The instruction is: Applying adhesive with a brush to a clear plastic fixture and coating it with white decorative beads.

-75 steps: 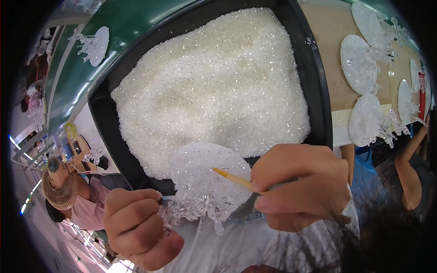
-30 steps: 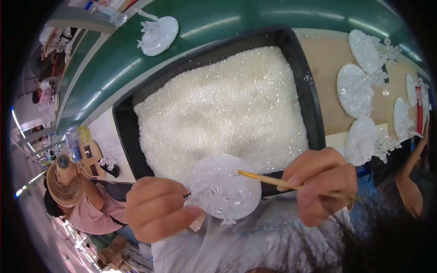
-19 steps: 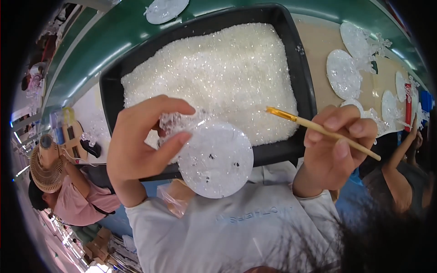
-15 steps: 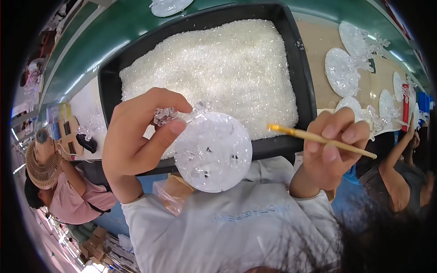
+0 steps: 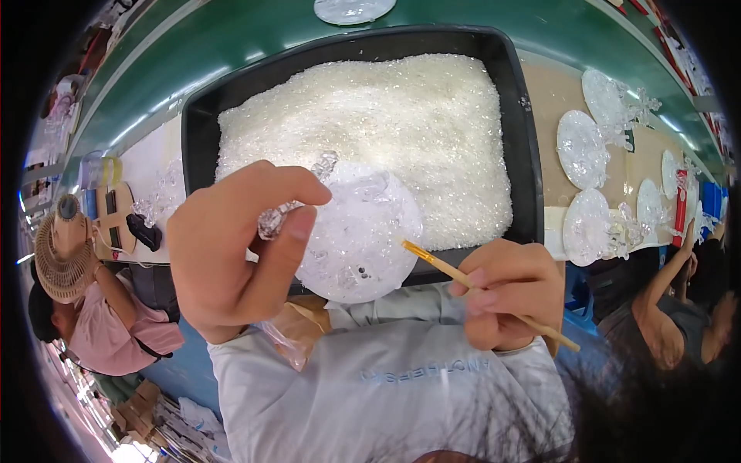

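Between the thumb and fingers of my left hand (image 5: 243, 239) is a clear, faceted plastic piece joined to a round white disc (image 5: 359, 247). The disc is coated in clear glittery granules and carries a few small dark spots. It is held over the near edge of a black tray (image 5: 532, 177). My right hand (image 5: 513, 293) pinches a thin paintbrush (image 5: 444, 268) with a pale wooden handle and yellowish bristles. The brush tip is at the right edge of the disc; whether it touches, I cannot tell.
White sparkling granules (image 5: 370, 131) fill the tray. Several glittery discs with clear ornaments (image 5: 583, 150) stand on the brown board at right, and another disc (image 5: 355, 9) lies beyond the tray. Other people sit at left, with a woven fan (image 5: 69, 262), and at right.
My right hand has moved left and down, bringing the brush tip to the disc. The disc has tilted and shifted slightly up. The head view has shifted a little.
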Action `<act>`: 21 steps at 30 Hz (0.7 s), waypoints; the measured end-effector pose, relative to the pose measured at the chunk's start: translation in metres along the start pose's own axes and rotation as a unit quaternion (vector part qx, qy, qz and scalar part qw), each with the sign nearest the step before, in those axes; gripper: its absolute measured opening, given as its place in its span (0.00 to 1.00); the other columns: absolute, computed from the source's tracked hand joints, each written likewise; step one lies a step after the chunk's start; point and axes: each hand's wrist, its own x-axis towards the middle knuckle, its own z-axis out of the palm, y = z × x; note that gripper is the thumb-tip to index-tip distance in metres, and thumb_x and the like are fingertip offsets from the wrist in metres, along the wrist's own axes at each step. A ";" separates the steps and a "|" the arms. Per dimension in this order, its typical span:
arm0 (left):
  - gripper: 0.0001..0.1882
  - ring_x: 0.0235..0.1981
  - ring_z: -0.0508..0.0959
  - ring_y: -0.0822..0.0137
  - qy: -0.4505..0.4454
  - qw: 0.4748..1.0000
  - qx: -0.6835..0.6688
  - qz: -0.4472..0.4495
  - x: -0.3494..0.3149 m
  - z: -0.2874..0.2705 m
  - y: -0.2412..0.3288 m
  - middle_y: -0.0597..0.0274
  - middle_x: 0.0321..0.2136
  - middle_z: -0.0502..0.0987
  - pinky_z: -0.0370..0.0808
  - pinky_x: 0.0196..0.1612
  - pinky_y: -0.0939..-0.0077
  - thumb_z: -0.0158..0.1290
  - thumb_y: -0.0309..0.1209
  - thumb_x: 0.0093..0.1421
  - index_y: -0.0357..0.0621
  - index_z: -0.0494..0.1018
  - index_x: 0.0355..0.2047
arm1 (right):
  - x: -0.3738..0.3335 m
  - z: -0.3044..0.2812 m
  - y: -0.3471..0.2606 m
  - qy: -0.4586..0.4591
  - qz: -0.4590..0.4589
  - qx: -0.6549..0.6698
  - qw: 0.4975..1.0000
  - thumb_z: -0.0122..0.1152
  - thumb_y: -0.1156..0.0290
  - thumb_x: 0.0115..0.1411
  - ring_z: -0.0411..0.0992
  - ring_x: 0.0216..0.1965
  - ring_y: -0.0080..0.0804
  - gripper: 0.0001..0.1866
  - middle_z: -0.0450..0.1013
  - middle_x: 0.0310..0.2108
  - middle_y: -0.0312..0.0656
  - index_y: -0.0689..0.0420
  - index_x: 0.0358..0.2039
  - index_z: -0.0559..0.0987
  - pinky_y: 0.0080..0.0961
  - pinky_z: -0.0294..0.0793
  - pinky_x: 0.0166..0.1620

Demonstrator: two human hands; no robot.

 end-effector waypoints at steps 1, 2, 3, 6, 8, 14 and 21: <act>0.08 0.18 0.68 0.76 0.007 0.999 0.005 -0.034 -0.004 -0.003 0.005 0.60 0.22 0.76 0.60 0.22 0.83 0.52 0.15 0.50 0.31 0.76 0.32 | 0.004 0.001 0.000 -0.034 0.008 0.000 0.999 0.61 0.82 0.50 0.75 0.23 0.35 0.10 0.69 0.33 0.47 0.59 0.33 0.74 0.24 0.77 0.25; 0.08 0.18 0.68 0.76 0.008 0.999 0.005 -0.035 -0.004 -0.003 0.004 0.60 0.22 0.76 0.60 0.22 0.83 0.52 0.15 0.50 0.31 0.76 0.32 | 0.006 0.001 0.000 -0.065 0.016 -0.006 0.998 0.62 0.83 0.49 0.76 0.24 0.36 0.11 0.69 0.33 0.47 0.60 0.34 0.74 0.25 0.78 0.26; 0.08 0.19 0.69 0.75 0.001 1.000 0.018 -0.017 -0.004 -0.003 0.003 0.58 0.23 0.76 0.62 0.22 0.83 0.53 0.15 0.50 0.31 0.76 0.32 | 0.006 0.000 0.003 -0.068 0.017 -0.006 0.998 0.62 0.83 0.49 0.76 0.24 0.36 0.11 0.69 0.33 0.47 0.60 0.34 0.74 0.25 0.78 0.26; 0.09 0.20 0.72 0.72 -0.008 1.000 0.028 -0.001 -0.003 -0.003 0.005 0.55 0.24 0.78 0.65 0.24 0.82 0.54 0.14 0.50 0.31 0.76 0.33 | 0.006 0.000 0.007 -0.109 0.007 -0.040 0.993 0.61 0.85 0.47 0.76 0.25 0.37 0.13 0.70 0.34 0.48 0.60 0.34 0.75 0.26 0.79 0.27; 0.09 0.20 0.74 0.69 -0.011 1.000 0.024 -0.004 0.000 -0.007 0.006 0.53 0.25 0.79 0.67 0.24 0.81 0.54 0.14 0.49 0.30 0.76 0.33 | 0.008 0.000 0.008 -0.115 -0.009 -0.011 0.993 0.60 0.87 0.44 0.77 0.26 0.38 0.14 0.70 0.35 0.49 0.61 0.33 0.76 0.26 0.79 0.27; 0.13 0.10 0.66 0.70 0.013 0.996 0.063 0.060 0.001 -0.007 0.002 0.61 0.15 0.72 0.60 0.14 0.79 0.57 0.14 0.40 0.36 0.78 0.29 | 0.014 0.001 0.008 -0.138 -0.010 -0.016 0.990 0.61 0.89 0.42 0.76 0.24 0.39 0.17 0.70 0.34 0.51 0.61 0.35 0.76 0.25 0.78 0.26; 0.10 0.20 0.76 0.62 -0.094 0.990 0.099 0.044 -0.001 -0.018 0.012 0.52 0.24 0.77 0.71 0.25 0.77 0.53 0.13 0.52 0.32 0.74 0.35 | 0.013 0.003 0.010 -0.140 -0.022 -0.023 0.990 0.61 0.90 0.40 0.76 0.25 0.40 0.19 0.70 0.35 0.52 0.63 0.36 0.75 0.25 0.77 0.25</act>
